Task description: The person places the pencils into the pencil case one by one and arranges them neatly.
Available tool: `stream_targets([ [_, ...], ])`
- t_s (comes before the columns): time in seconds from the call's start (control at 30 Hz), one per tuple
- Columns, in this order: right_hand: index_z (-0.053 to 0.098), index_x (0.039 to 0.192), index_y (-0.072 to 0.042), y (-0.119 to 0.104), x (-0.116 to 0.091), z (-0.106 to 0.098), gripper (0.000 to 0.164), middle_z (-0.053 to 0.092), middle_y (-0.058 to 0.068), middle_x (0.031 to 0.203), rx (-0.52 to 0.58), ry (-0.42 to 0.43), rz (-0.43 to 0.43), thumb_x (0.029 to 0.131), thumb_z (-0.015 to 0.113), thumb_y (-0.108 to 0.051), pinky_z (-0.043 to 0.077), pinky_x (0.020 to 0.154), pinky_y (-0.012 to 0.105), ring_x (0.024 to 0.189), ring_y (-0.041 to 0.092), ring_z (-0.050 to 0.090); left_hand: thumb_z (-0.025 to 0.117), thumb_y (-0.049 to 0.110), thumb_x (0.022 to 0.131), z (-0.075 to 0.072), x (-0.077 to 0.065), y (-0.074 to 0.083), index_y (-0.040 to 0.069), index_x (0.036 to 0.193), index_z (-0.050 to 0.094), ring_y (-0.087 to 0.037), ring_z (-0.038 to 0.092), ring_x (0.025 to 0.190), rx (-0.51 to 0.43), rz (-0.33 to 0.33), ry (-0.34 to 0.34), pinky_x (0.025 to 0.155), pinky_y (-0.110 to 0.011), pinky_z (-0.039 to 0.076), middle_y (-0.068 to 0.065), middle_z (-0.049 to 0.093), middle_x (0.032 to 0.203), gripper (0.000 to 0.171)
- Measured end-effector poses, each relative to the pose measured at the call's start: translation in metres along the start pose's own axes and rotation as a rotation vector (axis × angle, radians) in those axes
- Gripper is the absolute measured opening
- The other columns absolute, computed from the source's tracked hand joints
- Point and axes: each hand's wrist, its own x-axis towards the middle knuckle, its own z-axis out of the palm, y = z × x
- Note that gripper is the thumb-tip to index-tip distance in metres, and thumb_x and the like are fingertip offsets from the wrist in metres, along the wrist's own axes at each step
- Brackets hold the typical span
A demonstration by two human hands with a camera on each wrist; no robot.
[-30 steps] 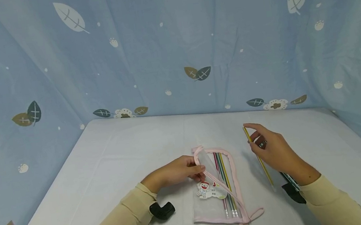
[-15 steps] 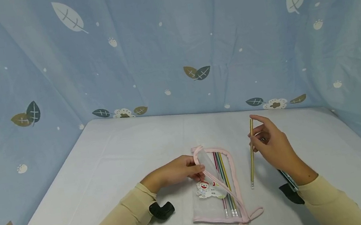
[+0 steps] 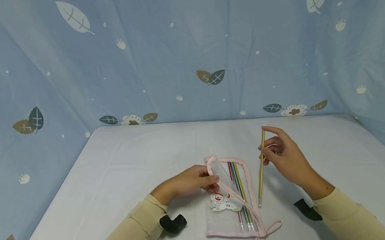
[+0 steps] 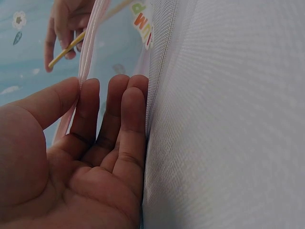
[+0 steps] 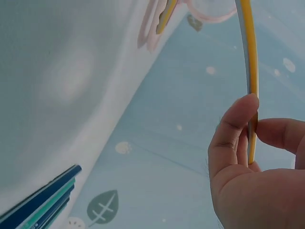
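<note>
I record the yellow pencil [image 3: 260, 170] tilted, near the pouch [image 3: 223, 222], on its side toward the tabletop's [image 3: 139, 160] right edge; whether its tip touches the surface, I cannot tell. The right hand [image 3: 288, 160] pinches it. The left hand [image 3: 190, 182] pinches the pouch's pink rim between thumb and finger. Several pencils [image 3: 237, 179] lie inside the pouch. My right wrist feed shows blue and teal rods [image 5: 50, 200], support undetermined. Beyond the far edge hangs a leaf-print curtain [image 3: 168, 49].
</note>
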Motion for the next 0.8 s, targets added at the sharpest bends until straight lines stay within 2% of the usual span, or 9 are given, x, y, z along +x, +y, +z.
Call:
stream_targets([
  [0.13,0.032,0.153,-0.010,0.000,0.000,0.002,0.061,0.060,0.027,0.109,0.032,-0.018,0.017,0.099,0.057,-0.001,0.060,0.065,0.030,0.077,0.011,0.067,0.054,0.021,0.104,0.000,0.001,0.000,-0.001,0.105,0.066,-0.012,0.068,0.086,-0.004,-0.001,0.001,0.086,-0.026,0.056,-0.007,0.073,0.095,0.026],
  [0.37,0.032,0.153,-0.011,-0.001,0.001,0.005,0.060,0.061,0.022,0.108,0.060,-0.040,0.060,0.099,0.058,-0.002,0.060,0.066,0.031,0.075,0.014,0.068,0.054,0.021,0.104,0.000,0.000,0.000,-0.002,0.103,0.066,-0.012,0.069,0.086,-0.005,0.001,0.002,0.085,-0.026,0.056,-0.006,0.073,0.095,0.026],
  [0.6,0.032,0.152,-0.013,-0.001,0.000,0.010,0.060,0.059,0.030,0.113,0.095,-0.071,0.126,0.099,0.059,-0.004,0.061,0.068,0.031,0.077,0.015,0.068,0.054,0.021,0.104,-0.001,-0.001,0.002,-0.002,0.103,0.067,-0.012,0.069,0.086,-0.011,0.002,0.002,0.085,-0.026,0.056,-0.006,0.073,0.095,0.026],
  [0.8,0.031,0.152,-0.013,-0.001,0.000,0.013,0.061,0.060,0.029,0.113,0.084,-0.090,0.149,0.099,0.059,-0.003,0.060,0.069,0.033,0.077,0.016,0.068,0.055,0.021,0.104,-0.001,-0.001,0.002,-0.001,0.103,0.067,-0.011,0.068,0.086,-0.010,-0.012,0.000,0.085,-0.025,0.056,-0.005,0.073,0.094,0.026],
])
